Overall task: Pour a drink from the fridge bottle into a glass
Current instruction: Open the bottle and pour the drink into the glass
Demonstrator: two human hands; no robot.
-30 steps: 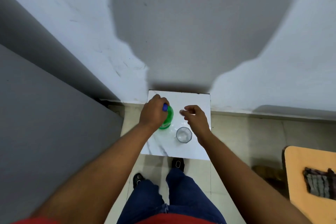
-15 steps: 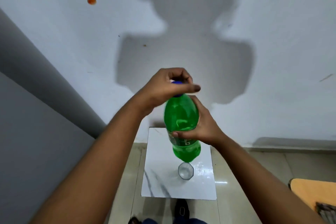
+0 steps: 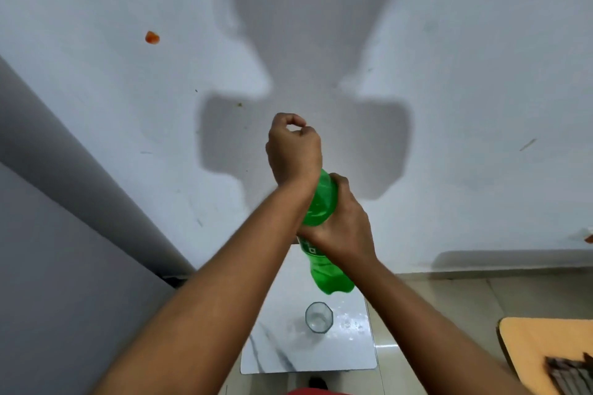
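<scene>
Marble tabletop (image 3: 282, 359) mostly bare | glass (image 3: 319, 321) near right edge | hands: left (image 3: 293, 151) fisted over cap, right (image 3: 343, 224) gripping bottle (image 3: 322, 199)

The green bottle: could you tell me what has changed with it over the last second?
The green bottle was lifted off the small table. The right hand took its body; the left hand shifted onto its top. The glass stayed standing on the table.
</scene>
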